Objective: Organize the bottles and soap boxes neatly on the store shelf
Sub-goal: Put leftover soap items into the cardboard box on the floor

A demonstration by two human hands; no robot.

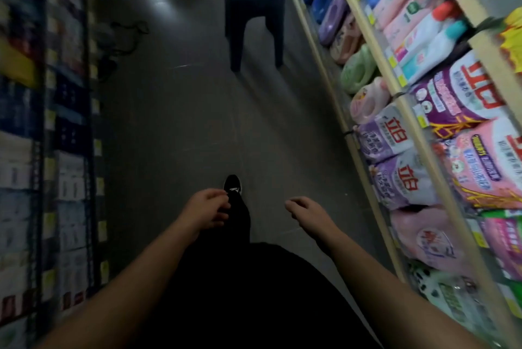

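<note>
I look down a narrow store aisle. My left hand (pixel 207 211) and my right hand (pixel 306 213) hang in front of me over the floor, fingers loosely curled, holding nothing. On the right, a wooden shelf (pixel 367 38) carries detergent bottles (pixel 330 14) in blue, purple, pink and green, with purple and pink detergent bags (pixel 463 97) nearer to me. On the left, a dark rack (pixel 42 122) holds rows of small boxes (pixel 70 176), blurred. Neither hand touches a shelf.
A dark plastic stool (pixel 254 12) stands in the aisle ahead, close to the right shelf. Dark cables (pixel 121 38) lie on the floor by the left rack. My black shoe (pixel 233 185) steps forward on the grey floor (pixel 183 122).
</note>
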